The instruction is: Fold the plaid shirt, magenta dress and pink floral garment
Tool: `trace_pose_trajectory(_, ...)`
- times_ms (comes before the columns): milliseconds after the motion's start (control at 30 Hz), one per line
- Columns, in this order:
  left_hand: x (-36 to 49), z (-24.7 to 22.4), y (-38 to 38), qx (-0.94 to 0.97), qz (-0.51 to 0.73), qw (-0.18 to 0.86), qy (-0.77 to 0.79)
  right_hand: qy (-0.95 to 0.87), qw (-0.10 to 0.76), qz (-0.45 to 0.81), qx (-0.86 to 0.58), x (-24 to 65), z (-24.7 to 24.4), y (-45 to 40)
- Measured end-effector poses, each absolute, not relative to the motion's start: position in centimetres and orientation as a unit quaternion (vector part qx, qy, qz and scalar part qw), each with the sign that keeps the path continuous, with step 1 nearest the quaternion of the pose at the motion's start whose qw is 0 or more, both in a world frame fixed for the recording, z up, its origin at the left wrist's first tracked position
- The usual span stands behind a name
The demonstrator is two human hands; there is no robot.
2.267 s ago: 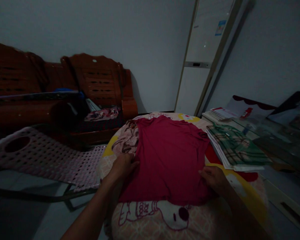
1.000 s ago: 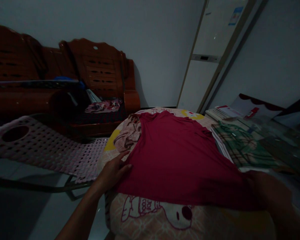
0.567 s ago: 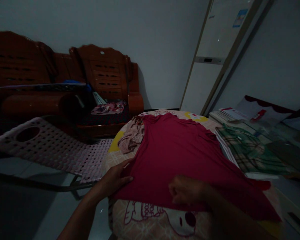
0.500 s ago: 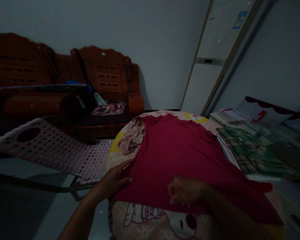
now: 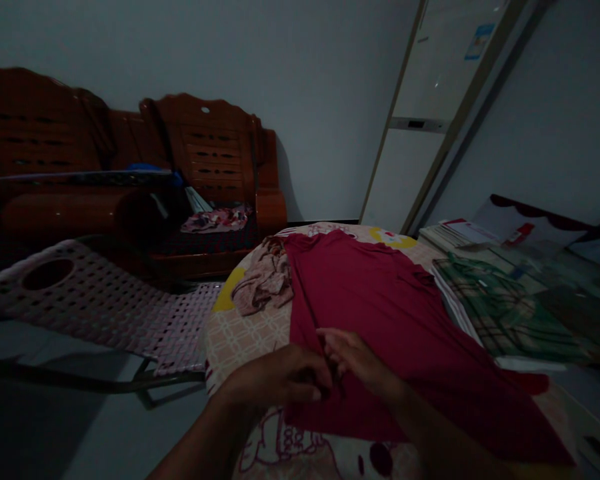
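Observation:
A dark red garment (image 5: pixel 380 307), which looks like a shirt, lies spread on the patterned cloth of a rounded surface, its left side folded inward. My left hand (image 5: pixel 280 377) is at this fold near the garment's front edge, with fingers curled over the fabric and seemingly gripping it. Beside it, my right hand (image 5: pixel 357 360) rests on the garment just right of the fold, index finger stretched out and fingers apart. The fingertips of both hands nearly meet. A crumpled beige-pink cloth (image 5: pixel 265 277) lies beyond my left hand, against the garment's left edge.
On the left stands a woven pink chair (image 5: pixel 130 307), with a carved wooden sofa (image 5: pixel 205 147) behind it. A folded green plaid garment (image 5: pixel 500 300) and a stack of papers (image 5: pixel 455 232) lie on the right. A tall white cabinet-like unit (image 5: pixel 405 160) stands at the back.
My left hand has moved right, and the garment's left side is now folded inward, baring more patterned cloth. My right hand has shifted slightly up and left towards the fold, its fingers uncurling.

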State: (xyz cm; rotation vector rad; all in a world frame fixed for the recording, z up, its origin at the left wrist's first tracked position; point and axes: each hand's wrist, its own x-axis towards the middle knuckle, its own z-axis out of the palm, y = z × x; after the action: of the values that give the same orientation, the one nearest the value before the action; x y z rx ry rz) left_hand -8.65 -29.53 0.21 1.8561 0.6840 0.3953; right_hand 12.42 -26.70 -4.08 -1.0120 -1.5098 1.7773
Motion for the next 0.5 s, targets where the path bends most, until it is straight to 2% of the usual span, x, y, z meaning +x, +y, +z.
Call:
trace_pose_trajectory(67,-8.3,1.1,-28.9,0.78,0.138,0.553,0.257,-0.595,0.31,0.635,-0.383,12.4,-4.2,-26.7)
trace_pose_trajectory(133,-9.0,2.2,-27.1,0.775,0.158,0.539,0.291,-0.612,0.306,0.625,-0.375,12.4,-4.3,-26.7)
trace_pose_trajectory(200,-10.2,3.0,-23.9,0.757,0.252,0.469,0.378,-0.621,0.293,0.617,-0.384,12.4,-4.4,-26.7)
trace_pose_trajectory(300,-11.8,2.9,-17.4,0.687,0.401,0.3,0.527,-0.634,0.278,0.591,-0.414,12.4,-4.4,-26.8)
trace_pose_trajectory(367,-12.4,2.1,-13.1,0.646,0.426,0.221,0.593,-0.637,0.275,0.585,-0.421,12.4,-4.4,-26.8)
trace_pose_trajectory(500,-12.8,0.0,-7.2,0.58,0.409,0.216,0.671,-0.639,0.273,0.583,-0.421,12.6,-4.5,-26.8)
